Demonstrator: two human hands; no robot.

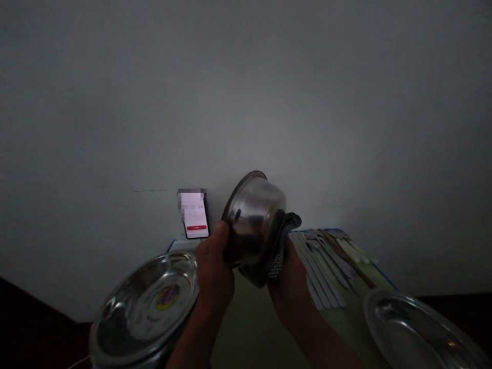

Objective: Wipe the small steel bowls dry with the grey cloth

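I have the steel bowl [253,220] tipped on its side in the centre of the frame, above the green worktop [246,328], its rim turned to the upper left. My left hand [215,271] pinches it near the rim, thumb on the outside, the other fingers hidden. My right hand [287,277] bears a checkered cloth [277,259] against the base; its fingers are out of sight, so I cannot tell how tightly they close.

The likeliest trouble, I judge, is a slip: smooth metal, a thumb-edge grip on the left, and fabric on the right that could slide under pressure. A dropped bowl could strike the wide basin [128,328] at lower left or scatter the cutlery [326,266] at right of centre. My right forearm passes close by those handles in view, so a careless sweep might nudge them too. The phone [197,215], left of centre, leans upright behind (an elbow or a swinging rim could topple it). The dim light makes any smear on the steel easy to miss.
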